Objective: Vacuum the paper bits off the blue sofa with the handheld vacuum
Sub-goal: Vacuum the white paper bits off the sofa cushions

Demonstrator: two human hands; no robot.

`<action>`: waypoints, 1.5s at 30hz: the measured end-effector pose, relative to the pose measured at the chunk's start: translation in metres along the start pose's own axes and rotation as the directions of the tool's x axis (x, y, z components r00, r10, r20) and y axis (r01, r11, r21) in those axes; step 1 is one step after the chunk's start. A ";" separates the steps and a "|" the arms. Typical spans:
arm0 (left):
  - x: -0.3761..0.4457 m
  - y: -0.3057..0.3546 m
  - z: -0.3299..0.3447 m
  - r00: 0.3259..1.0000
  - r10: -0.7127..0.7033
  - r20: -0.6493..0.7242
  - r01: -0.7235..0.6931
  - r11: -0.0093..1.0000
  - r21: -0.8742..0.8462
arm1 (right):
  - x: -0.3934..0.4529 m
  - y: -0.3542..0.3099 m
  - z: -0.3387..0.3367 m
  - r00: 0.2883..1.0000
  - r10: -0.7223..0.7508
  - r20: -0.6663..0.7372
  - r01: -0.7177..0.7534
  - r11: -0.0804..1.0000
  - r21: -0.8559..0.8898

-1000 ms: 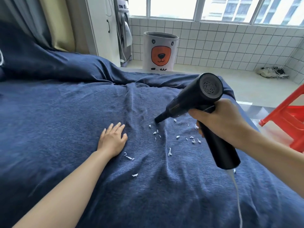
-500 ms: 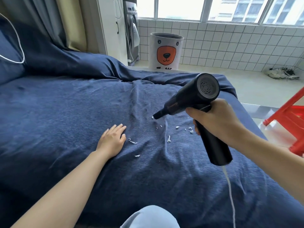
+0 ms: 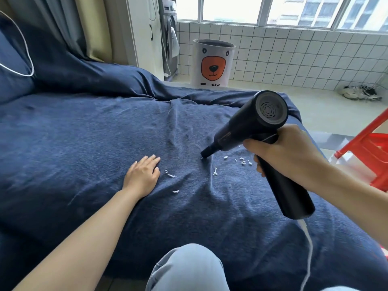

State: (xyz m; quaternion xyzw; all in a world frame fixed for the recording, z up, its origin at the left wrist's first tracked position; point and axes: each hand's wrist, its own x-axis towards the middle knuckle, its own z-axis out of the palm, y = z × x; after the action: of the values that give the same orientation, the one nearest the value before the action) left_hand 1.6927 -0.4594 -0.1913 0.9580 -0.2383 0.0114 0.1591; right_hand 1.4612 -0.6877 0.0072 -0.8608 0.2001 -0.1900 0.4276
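A dark blue cloth covers the sofa [image 3: 88, 143]. Small white paper bits [image 3: 241, 161] lie scattered near its middle, with a few more bits [image 3: 170, 175] beside my left hand. My right hand [image 3: 281, 153] grips the handle of the black handheld vacuum [image 3: 247, 124], whose narrow nozzle tip touches the cloth at the left edge of the bits. A white cord hangs from the handle's end. My left hand [image 3: 142, 175] rests flat on the cloth, fingers straight, left of the bits.
A white bin with a bear face [image 3: 213, 63] stands on the tiled floor beyond the sofa. A red plastic stool [image 3: 369, 148] is at the right. Shoes [image 3: 359, 92] lie by the tiled wall. My knee in light jeans [image 3: 186, 267] is at the bottom.
The vacuum nozzle has swept over the bits; fewer lie near the tip than a second ago. The view pulled back, bringing my knee into the frame. My left hand stayed put.
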 end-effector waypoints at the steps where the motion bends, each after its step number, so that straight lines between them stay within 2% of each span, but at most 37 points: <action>1: -0.001 0.000 0.000 1.000 -0.002 -0.002 0.002 1.000 0.003 | -0.003 -0.001 0.000 1.000 0.004 0.009 -0.005 1.000 0.015; 10: -0.020 -0.008 0.001 1.000 0.002 -0.014 -0.002 1.000 -0.002 | -0.030 -0.015 0.010 0.989 -0.053 0.136 0.036 0.991 0.125; 14: -0.021 -0.008 0.000 1.000 0.003 -0.007 -0.003 1.000 0.006 | -0.035 -0.019 0.023 0.977 -0.101 0.190 0.084 0.992 0.093; 18: -0.022 -0.007 -0.002 1.000 0.004 0.004 -0.004 1.000 0.012 | -0.035 -0.018 0.026 0.979 -0.091 0.182 0.075 0.993 0.093; 22: -0.022 -0.007 -0.003 1.000 -0.005 0.006 0.004 1.000 0.016 | -0.041 -0.019 0.014 0.985 -0.059 0.165 0.044 0.995 0.090; 28: -0.020 -0.005 -0.002 1.000 -0.026 -0.016 0.026 1.000 0.002 | -0.065 -0.026 -0.019 0.970 -0.091 0.226 0.083 0.996 0.044; 33: -0.020 0.001 -0.003 0.998 -0.051 0.026 0.051 0.999 0.005 | -0.079 -0.023 -0.033 0.961 -0.058 0.271 0.043 0.997 0.060; 36: -0.020 0.008 -0.005 0.996 -0.077 0.046 0.077 0.997 0.003 | -0.081 -0.019 -0.032 0.971 -0.071 0.228 0.076 0.997 -0.014; 39: -0.020 0.019 -0.004 0.993 -0.106 0.047 0.106 0.994 -0.002 | -0.080 -0.017 -0.039 0.990 -0.093 0.110 0.103 0.990 -0.092; 42: -0.018 0.037 -0.002 0.991 -0.107 0.080 0.108 0.994 -0.009 | -0.075 -0.012 -0.052 0.997 -0.081 0.014 0.082 0.985 -0.151; 45: -0.013 0.058 0.002 0.993 -0.059 0.099 0.062 0.997 -0.035 | -0.071 -0.001 -0.059 1.000 -0.029 -0.012 0.027 0.989 -0.146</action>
State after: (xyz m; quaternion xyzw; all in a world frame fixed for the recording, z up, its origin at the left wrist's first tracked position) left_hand 1.6544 -0.5024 -0.1774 0.9610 -0.2168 -0.0447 0.1659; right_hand 1.3719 -0.6904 0.0299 -0.8912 0.2044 -0.1868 0.3593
